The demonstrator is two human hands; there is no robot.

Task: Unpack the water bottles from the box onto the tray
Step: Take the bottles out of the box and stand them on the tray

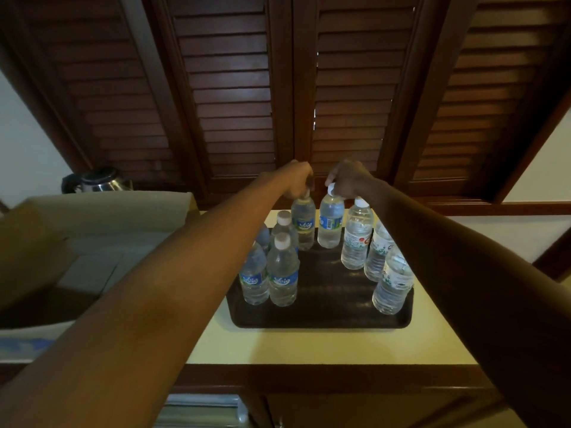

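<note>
Here, two clear plastic water bottles stood upright side by side at the far edge of the dark brown rectangular tray. The left far bottle, with a blue label, was held at its cap by the left hand, whose fingers were curled around the top. The right far bottle, with a blue and white label, was gripped at its white cap by the right hand in the same manner. On the left side of the tray stood a group of four more clear bottles with blue labels, close together. On the right side three clear bottles with white labels stood in a row, touching or almost touching.

The tray lay on a pale yellow tabletop with a dark wooden edge. To the left of it was the open brown cardboard box; its inside was mostly hidden by the left arm. Behind the box stood a shiny metal kettle. Dark wooden louvred doors filled the background.
</note>
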